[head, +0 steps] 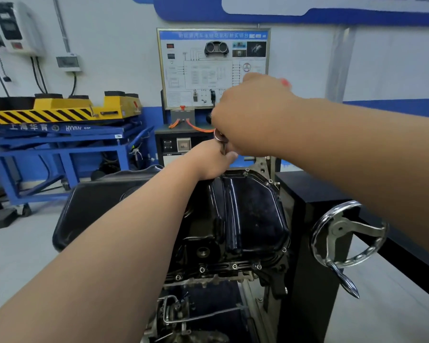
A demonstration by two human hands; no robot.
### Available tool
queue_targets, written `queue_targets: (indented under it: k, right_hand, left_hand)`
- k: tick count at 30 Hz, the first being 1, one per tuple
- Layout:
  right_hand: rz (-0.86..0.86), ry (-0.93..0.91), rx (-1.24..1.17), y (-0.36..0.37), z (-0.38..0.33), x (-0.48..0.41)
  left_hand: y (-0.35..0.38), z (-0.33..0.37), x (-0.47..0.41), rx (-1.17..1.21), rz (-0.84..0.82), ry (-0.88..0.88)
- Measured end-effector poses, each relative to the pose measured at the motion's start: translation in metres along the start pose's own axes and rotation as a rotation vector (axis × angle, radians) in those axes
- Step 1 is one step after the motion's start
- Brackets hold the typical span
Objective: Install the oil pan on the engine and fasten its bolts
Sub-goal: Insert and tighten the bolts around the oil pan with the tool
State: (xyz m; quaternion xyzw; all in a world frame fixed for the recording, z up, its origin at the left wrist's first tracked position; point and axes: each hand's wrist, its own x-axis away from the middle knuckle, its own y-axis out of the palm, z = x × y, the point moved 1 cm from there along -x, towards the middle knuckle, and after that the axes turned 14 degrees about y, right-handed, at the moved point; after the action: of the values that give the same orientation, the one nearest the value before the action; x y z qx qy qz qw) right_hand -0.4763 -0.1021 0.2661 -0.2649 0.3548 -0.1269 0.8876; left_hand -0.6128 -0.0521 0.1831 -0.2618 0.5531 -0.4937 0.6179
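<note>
— Pan (245, 214) placement: where is it seen?

— Oil pan, black and glossy, is seated on the upturned engine (208, 280) at picture centre, held in a stand. Bolts (234, 266) are seen set along the near flange at 6 o'clock from the pan's middle, with more along the right flange and at the far corner.

— And the hands?

— Both are met at the pan's far edge, at 12 o'clock from its middle. The left hand (214, 160) is laid at that edge, its fingers curled round a metal tool (221, 141) whose shiny head is seen just above the thumb. The right hand (250, 117) is placed over the top of the same tool, fingers closed on it; the handle is mostly hidden under the palm.

— Is the tool seated on a bolt?

— That cannot be told; the tip is covered by the hands.

— What else is noted?

— A chromed handwheel (348, 235) with a crank is fixed to the stand at 3 o'clock from the pan. A black drip tray (92, 201) is seen at 9 o'clock, under the left forearm. A training panel (212, 68) stands against the wall at 12 o'clock, and a yellow-and-blue lift (60, 120) at 10 o'clock.
</note>
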Motion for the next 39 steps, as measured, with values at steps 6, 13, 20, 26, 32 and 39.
queue_targets:
  k: [6, 13, 20, 26, 32, 39]
  right_hand:
    - [-0.110, 0.257, -0.206, 0.012, 0.005, 0.008]
    - [-0.019, -0.089, 0.021, 0.002, 0.013, -0.002]
    - [-0.123, 0.220, -0.116, 0.008, -0.002, -0.001]
    - [-0.015, -0.076, -0.002, 0.003, 0.009, -0.005]
    - [-0.122, 0.192, -0.141, 0.005, 0.000, 0.000]
    - [-0.057, 0.026, -0.036, -0.004, 0.001, -0.003]
  left_hand:
    - [-0.001, -0.008, -0.002, 0.038, 0.207, 0.012]
    - [-0.005, -0.013, 0.003, 0.221, 0.128, -0.035]
    - [-0.003, -0.010, 0.003, 0.179, 0.190, -0.034]
    - [-0.006, -0.011, 0.006, 0.245, 0.156, -0.117]
    - [-0.007, -0.008, 0.007, 0.256, 0.120, -0.038]
    - [-0.004, -0.013, 0.005, 0.245, 0.114, -0.123]
